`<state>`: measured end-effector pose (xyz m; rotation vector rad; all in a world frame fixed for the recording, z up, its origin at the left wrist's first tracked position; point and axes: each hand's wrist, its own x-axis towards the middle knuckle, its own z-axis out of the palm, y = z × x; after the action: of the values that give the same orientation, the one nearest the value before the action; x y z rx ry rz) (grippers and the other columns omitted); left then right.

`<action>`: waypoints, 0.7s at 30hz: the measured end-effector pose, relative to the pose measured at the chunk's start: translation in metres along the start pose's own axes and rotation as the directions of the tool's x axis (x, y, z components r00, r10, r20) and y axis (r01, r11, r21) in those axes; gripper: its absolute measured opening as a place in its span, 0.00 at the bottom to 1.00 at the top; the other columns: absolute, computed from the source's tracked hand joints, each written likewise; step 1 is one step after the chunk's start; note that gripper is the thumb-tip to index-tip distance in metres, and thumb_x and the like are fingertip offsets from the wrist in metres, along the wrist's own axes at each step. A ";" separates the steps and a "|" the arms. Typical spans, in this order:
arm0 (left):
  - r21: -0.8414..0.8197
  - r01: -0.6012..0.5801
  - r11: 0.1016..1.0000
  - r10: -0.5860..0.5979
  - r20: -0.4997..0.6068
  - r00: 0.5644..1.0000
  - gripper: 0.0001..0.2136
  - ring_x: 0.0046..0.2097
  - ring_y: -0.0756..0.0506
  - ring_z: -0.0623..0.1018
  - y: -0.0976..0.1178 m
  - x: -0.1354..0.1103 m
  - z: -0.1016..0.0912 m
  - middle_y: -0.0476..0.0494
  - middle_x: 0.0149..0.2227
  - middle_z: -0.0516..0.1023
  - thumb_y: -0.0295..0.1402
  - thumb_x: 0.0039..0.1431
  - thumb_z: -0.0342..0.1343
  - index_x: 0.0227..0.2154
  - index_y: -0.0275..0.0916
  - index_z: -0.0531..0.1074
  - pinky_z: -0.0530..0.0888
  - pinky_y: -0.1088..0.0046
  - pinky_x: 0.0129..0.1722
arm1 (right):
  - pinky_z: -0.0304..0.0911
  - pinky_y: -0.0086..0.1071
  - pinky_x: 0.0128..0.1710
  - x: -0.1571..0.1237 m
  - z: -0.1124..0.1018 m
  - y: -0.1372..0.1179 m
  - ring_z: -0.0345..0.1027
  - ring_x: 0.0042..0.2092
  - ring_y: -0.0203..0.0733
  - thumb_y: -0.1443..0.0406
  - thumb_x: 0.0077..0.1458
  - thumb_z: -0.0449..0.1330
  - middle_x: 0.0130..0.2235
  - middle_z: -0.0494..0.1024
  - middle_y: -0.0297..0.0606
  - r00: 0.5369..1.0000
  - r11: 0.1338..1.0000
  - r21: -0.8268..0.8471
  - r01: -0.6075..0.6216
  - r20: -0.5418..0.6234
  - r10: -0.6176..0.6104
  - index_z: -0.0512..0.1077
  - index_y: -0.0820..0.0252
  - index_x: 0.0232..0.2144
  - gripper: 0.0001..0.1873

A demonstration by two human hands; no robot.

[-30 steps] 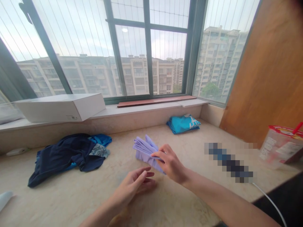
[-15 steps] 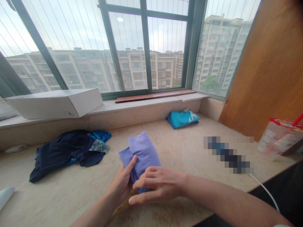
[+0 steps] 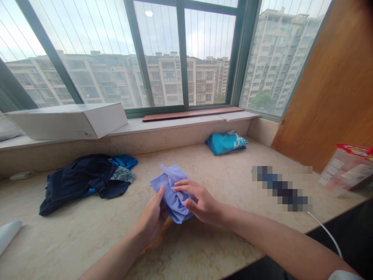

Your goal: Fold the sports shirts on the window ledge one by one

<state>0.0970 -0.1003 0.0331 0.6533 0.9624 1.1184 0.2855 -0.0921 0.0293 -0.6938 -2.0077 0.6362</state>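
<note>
A lavender folded cloth (image 3: 177, 194), its top rumpled into creases, is held between my two hands just above the counter. My left hand (image 3: 154, 214) grips its left side, thumb on top and the other fingers hidden behind and under it. On the right side, my right hand (image 3: 201, 200) has its fingers laid over the cloth and its thumb against the near part, closing on the fabric. Left of the hands lies a loose heap of dark navy clothing (image 3: 78, 181) with blue and patterned parts. A folded turquoise garment (image 3: 225, 142) with white print rests farther back on the right.
The stone counter (image 3: 116, 241) runs up to a windowsill bearing a white box (image 3: 55, 122) and a reddish-brown board (image 3: 192, 114). At right are a blurred-out dark object (image 3: 279, 188), a white cable (image 3: 326, 233) and a clear plastic cup (image 3: 344, 171) with a red rim.
My right hand has shifted right and up from the near edge of the lavender cloth to its right side. The cloth has become shorter and more crumpled on top; my left hand keeps its grip.
</note>
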 end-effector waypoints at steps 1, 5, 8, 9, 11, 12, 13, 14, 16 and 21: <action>0.014 -0.015 1.000 0.015 0.002 1.000 0.14 0.36 0.46 0.83 -0.002 0.000 0.000 0.40 0.44 0.83 0.38 0.66 0.57 0.49 0.36 0.74 0.81 0.74 0.35 | 0.63 0.42 0.59 0.000 0.001 0.001 0.68 0.57 0.47 0.47 0.65 0.53 0.55 0.74 0.47 0.997 0.999 0.021 -0.047 -0.059 0.048 0.73 0.58 0.55 0.27; 0.054 -0.077 0.996 0.074 0.048 0.996 0.16 0.37 0.45 0.83 -0.007 -0.002 0.001 0.42 0.43 0.83 0.37 0.60 0.64 0.49 0.37 0.74 0.80 0.73 0.38 | 0.61 0.45 0.61 0.000 0.009 0.002 0.64 0.59 0.51 0.54 0.56 0.66 0.57 0.69 0.48 0.951 0.972 -0.025 -0.234 -0.214 0.223 0.65 0.58 0.62 0.34; 0.092 -0.108 0.990 0.100 0.083 0.991 0.19 0.39 0.43 0.83 -0.008 -0.003 0.003 0.41 0.43 0.83 0.39 0.54 0.68 0.46 0.36 0.76 0.79 0.72 0.39 | 0.53 0.49 0.67 -0.002 0.014 0.002 0.55 0.65 0.55 0.60 0.55 0.65 0.64 0.61 0.51 0.945 0.952 -0.113 -0.284 -0.203 0.258 0.58 0.61 0.67 0.41; 0.100 -0.114 0.988 0.106 0.088 0.991 0.20 0.39 0.43 0.82 -0.007 -0.004 0.003 0.40 0.43 0.84 0.39 0.52 0.69 0.45 0.35 0.76 0.79 0.72 0.39 | 0.51 0.50 0.68 -0.003 0.016 0.002 0.53 0.66 0.55 0.62 0.56 0.63 0.65 0.59 0.52 0.950 0.949 -0.146 -0.279 -0.189 0.250 0.58 0.63 0.67 0.40; 0.107 -0.128 0.986 0.119 0.089 0.989 0.20 0.38 0.43 0.82 -0.007 -0.003 0.004 0.41 0.41 0.84 0.40 0.51 0.70 0.44 0.35 0.76 0.78 0.73 0.37 | 0.50 0.51 0.68 -0.004 0.017 0.002 0.52 0.67 0.55 0.65 0.58 0.59 0.66 0.60 0.52 0.963 0.952 -0.193 -0.239 -0.169 0.208 0.60 0.63 0.67 0.35; 0.109 -0.137 0.985 0.128 0.088 0.988 0.20 0.37 0.43 0.82 -0.007 -0.003 0.005 0.41 0.40 0.84 0.40 0.51 0.70 0.44 0.35 0.76 0.78 0.73 0.36 | 0.50 0.51 0.68 -0.004 0.018 0.003 0.53 0.67 0.54 0.66 0.59 0.57 0.66 0.61 0.52 0.970 0.957 -0.201 -0.210 -0.165 0.178 0.61 0.62 0.66 0.33; 0.113 -0.144 0.983 0.134 0.088 0.987 0.20 0.37 0.43 0.82 -0.006 -0.002 0.005 0.41 0.39 0.84 0.40 0.51 0.70 0.44 0.34 0.76 0.77 0.73 0.36 | 0.51 0.51 0.67 -0.003 0.018 0.003 0.54 0.67 0.53 0.67 0.61 0.55 0.66 0.63 0.51 0.975 0.962 -0.202 -0.184 -0.162 0.153 0.62 0.61 0.66 0.31; 0.118 -0.148 0.982 0.138 0.089 0.986 0.20 0.37 0.43 0.82 -0.006 -0.002 0.004 0.41 0.39 0.84 0.40 0.52 0.69 0.45 0.34 0.76 0.77 0.73 0.37 | 0.53 0.51 0.67 -0.003 0.019 0.004 0.56 0.66 0.52 0.68 0.62 0.53 0.65 0.64 0.50 0.978 0.966 -0.197 -0.165 -0.161 0.134 0.62 0.60 0.66 0.30; 0.125 -0.142 0.982 0.132 0.088 0.987 0.20 0.37 0.43 0.82 -0.007 0.000 0.003 0.41 0.38 0.84 0.40 0.52 0.69 0.45 0.34 0.77 0.77 0.73 0.37 | 0.55 0.51 0.66 -0.003 0.019 0.005 0.59 0.65 0.50 0.68 0.64 0.50 0.64 0.67 0.49 0.981 0.972 -0.187 -0.143 -0.159 0.113 0.63 0.59 0.66 0.28; 0.113 -0.115 0.987 0.109 0.054 0.993 0.18 0.38 0.43 0.81 -0.006 0.003 0.000 0.42 0.39 0.83 0.39 0.53 0.68 0.44 0.36 0.77 0.77 0.72 0.37 | 0.55 0.51 0.66 -0.003 0.016 -0.001 0.60 0.64 0.49 0.67 0.66 0.49 0.64 0.68 0.47 0.997 0.977 -0.210 -0.027 -0.079 0.010 0.63 0.58 0.65 0.26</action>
<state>0.0998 -0.0997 0.0276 0.8339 0.9646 1.1461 0.2733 -0.0977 0.0205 -0.8511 -2.0161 0.4034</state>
